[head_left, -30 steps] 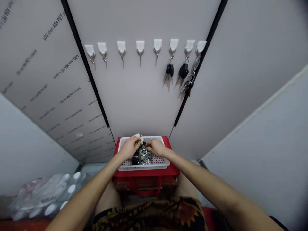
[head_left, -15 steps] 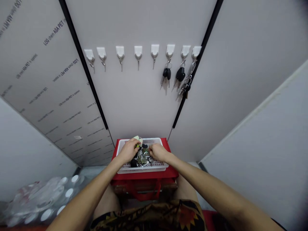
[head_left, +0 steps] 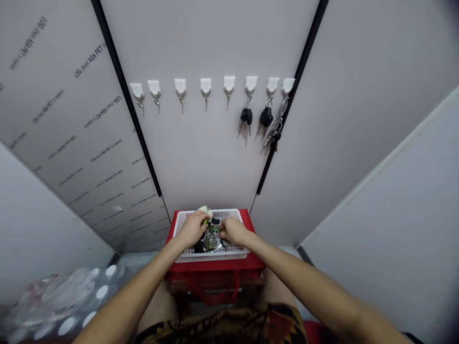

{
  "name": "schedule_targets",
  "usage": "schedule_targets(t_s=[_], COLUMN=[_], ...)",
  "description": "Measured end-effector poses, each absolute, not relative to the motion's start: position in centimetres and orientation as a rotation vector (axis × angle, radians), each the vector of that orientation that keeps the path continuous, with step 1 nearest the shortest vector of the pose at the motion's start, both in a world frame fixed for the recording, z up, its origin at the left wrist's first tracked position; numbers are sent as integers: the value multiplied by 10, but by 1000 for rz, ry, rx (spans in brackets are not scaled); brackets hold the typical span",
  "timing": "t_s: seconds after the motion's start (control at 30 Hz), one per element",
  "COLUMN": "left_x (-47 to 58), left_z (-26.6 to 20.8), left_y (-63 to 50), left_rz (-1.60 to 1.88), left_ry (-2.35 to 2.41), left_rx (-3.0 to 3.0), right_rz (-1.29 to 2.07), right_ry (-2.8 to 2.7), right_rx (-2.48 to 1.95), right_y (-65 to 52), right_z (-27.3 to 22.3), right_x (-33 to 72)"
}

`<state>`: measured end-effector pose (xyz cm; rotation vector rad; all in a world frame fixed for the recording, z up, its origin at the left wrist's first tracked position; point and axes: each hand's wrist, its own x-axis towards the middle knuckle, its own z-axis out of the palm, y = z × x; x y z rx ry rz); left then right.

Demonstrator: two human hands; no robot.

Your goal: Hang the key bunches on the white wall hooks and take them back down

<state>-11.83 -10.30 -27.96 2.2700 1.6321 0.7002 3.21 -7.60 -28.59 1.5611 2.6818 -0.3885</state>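
A white plastic basket [head_left: 182,258] holds a jumble of keys and keychains [head_left: 213,244]. My left hand [head_left: 193,228] is over the basket's left side, fingers closed on a pale green keychain [head_left: 205,210] with a yellow-green piece beside the fingertips. On the right side, my right hand [head_left: 234,230] has its fingers curled down among the pile. Right by those fingertips is a round keychain with a green and metallic pattern [head_left: 214,230]; whether they grip it is hidden. A black piece [head_left: 215,221] lies between the hands.
The basket rests on a red bag [head_left: 215,266] in front of my legs. Ahead, a row of white wall hooks [head_left: 205,86] is on the panel; key bunches [head_left: 266,117] hang from the three rightmost. Plastic-wrapped bottles [head_left: 102,291] stand at lower left.
The view has tilted slightly, so the hooks and basket appear lower. The round keychain now shows its patterned face between my hands. My left hand still holds the pale green keychain.
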Motion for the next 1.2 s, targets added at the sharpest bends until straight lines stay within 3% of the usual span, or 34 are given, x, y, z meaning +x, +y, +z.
schedule_targets(t_s=[0.2,0.5,0.63,0.83,1.03,1.2], left_x=[-119,-108,-87,-70,-71,-76], left_z=[-279,-263,-222,-121,-58,-58], left_y=[-106,-97,-77,-31,0,5], left_rz=[713,1063,1211,1519,1710,1596], left_ry=[1614,1374,1138,1196,1370,1407], left_rx=[2244,1869,1783,1828,1829,1835], right_rz=[-342,-943,-1288,-1613,-1423,-728], right_ry=[2655,3115,3209,3502,3538,3455], right_rx=[1621,1618,1689,1933,2337,2552], right_y=[-84,-66,-48,-16,20,32], right_z=[-288,-214,-169,-75,-21,-23], right_x=[26,38,42,35,14,8])
